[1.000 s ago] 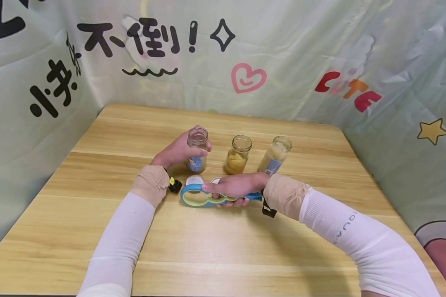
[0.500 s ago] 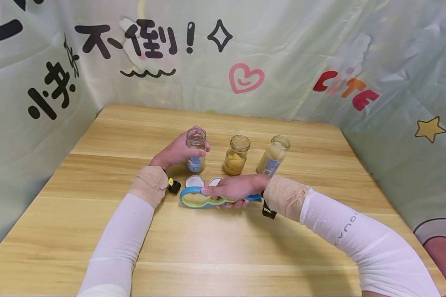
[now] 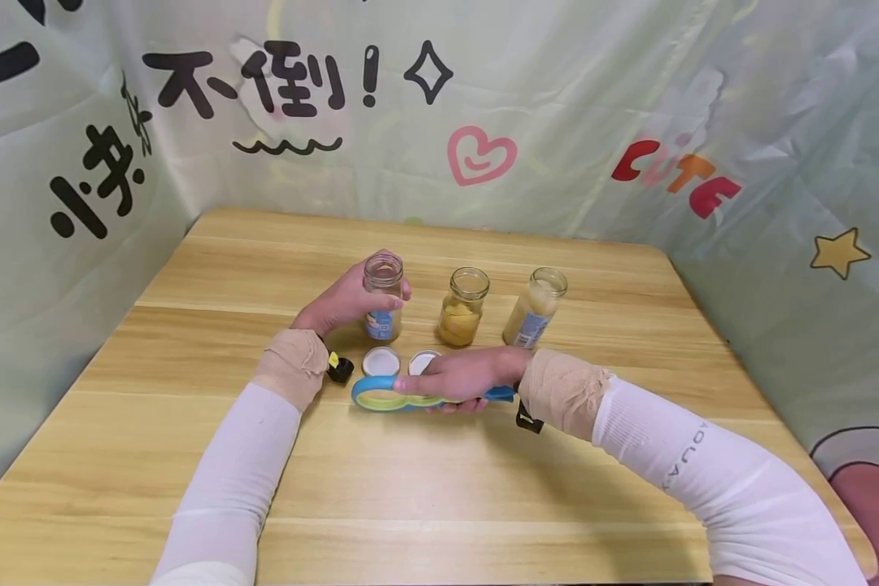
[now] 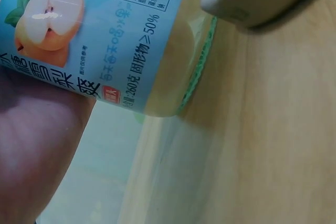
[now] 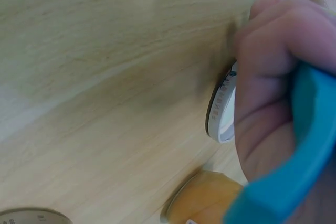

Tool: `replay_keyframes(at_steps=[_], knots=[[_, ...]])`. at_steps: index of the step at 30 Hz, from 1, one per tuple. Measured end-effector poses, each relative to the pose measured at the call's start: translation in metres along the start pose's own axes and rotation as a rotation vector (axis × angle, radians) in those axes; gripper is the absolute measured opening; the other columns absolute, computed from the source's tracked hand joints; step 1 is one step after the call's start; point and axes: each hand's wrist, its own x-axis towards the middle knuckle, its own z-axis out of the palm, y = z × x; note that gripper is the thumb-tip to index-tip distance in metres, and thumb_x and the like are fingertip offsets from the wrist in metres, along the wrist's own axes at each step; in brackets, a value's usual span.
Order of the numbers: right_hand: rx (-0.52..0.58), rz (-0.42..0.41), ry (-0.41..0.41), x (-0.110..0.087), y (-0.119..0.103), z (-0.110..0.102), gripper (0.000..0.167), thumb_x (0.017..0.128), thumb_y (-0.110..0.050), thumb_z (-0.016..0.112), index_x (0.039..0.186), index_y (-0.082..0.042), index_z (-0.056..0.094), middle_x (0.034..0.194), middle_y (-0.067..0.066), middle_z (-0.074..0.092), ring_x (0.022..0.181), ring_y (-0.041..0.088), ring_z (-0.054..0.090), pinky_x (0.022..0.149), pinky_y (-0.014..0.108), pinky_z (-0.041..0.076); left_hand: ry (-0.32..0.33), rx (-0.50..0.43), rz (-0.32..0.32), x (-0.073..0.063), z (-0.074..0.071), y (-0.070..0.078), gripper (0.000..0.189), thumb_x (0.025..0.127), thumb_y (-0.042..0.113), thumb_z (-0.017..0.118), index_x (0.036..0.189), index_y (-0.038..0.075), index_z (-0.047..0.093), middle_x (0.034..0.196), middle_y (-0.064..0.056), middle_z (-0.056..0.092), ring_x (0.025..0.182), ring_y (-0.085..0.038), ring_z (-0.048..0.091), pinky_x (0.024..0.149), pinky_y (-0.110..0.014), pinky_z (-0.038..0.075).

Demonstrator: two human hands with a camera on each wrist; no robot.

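My left hand (image 3: 352, 297) grips an open glass jar (image 3: 382, 285) with a blue label; in the left wrist view the jar's label (image 4: 79, 35) carries a pear picture. My right hand (image 3: 461, 374) holds a blue and lime jar opener (image 3: 381, 395) with several rounded openings, low over the table. In the right wrist view the fingers (image 5: 262, 93) curl round its blue handle (image 5: 294, 177). Just behind the opener, two lids lie white inside up: one lid (image 3: 381, 361) at left, another lid (image 3: 422, 360) partly hidden by the right hand.
A lidless jar of yellow fruit (image 3: 462, 313) stands right of the held jar. Farther right is a lidless jar with pale contents (image 3: 535, 309) and a blue label. The wooden table (image 3: 410, 505) ends at a printed cloth backdrop (image 3: 542, 98) behind and on both sides.
The opener in my right hand has tipped flatter and sunk slightly, showing more of the lids behind it. My left hand keeps its hold on the jar. The head view has shifted slightly.
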Motion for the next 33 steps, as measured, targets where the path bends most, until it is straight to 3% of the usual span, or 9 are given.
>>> replay_keyframes(at_steps=[9,16,23,29,33], knots=[[-0.059,0.028,0.041,-0.0019,-0.0034,0.0051,0.068,0.098,-0.079,0.034,0.086,-0.016,0.056,0.055,-0.007,0.044,0.045,0.01,0.039,0.045,0.025,0.037,0.002,0.015,-0.009,-0.0034,0.0007,-0.0026,0.04,0.091,0.006,0.07,0.125,0.008,0.049,0.106,-0.004,0.07,0.112,-0.042,0.063,0.1,-0.033,0.053],[-0.089,0.019,0.069,-0.0028,-0.0031,0.0054,0.068,0.098,-0.079,0.035,0.088,-0.015,0.056,0.055,-0.007,0.045,0.045,0.011,0.041,0.046,0.026,0.039,0.006,0.0,0.004,-0.0019,0.0015,-0.0016,0.04,0.09,0.004,0.07,0.125,0.009,0.05,0.107,-0.006,0.069,0.114,-0.051,0.059,0.1,-0.034,0.054],[-0.131,0.018,0.087,-0.0034,-0.0043,0.0078,0.066,0.099,-0.077,0.036,0.095,-0.017,0.061,0.055,-0.008,0.048,0.046,0.011,0.044,0.047,0.026,0.04,0.002,-0.004,-0.007,-0.0037,0.0016,-0.0027,0.042,0.091,0.006,0.071,0.127,0.007,0.049,0.107,-0.005,0.069,0.113,-0.046,0.061,0.1,-0.033,0.054],[-0.186,0.002,0.108,-0.0033,-0.0054,0.0099,0.066,0.099,-0.077,0.035,0.092,-0.017,0.059,0.056,-0.009,0.046,0.045,0.011,0.046,0.049,0.026,0.041,0.024,0.005,-0.015,-0.0035,0.001,-0.0013,0.046,0.091,0.005,0.072,0.129,0.0,0.047,0.106,-0.006,0.07,0.109,-0.038,0.064,0.099,-0.033,0.054],[-0.233,-0.013,0.117,-0.0042,-0.0063,0.0098,0.063,0.1,-0.076,0.034,0.095,-0.02,0.061,0.056,-0.009,0.046,0.045,0.011,0.047,0.052,0.028,0.043,0.027,0.013,-0.018,-0.0026,0.0005,0.0003,0.042,0.091,0.006,0.072,0.126,0.005,0.049,0.107,-0.007,0.07,0.107,-0.033,0.066,0.099,-0.033,0.054]])
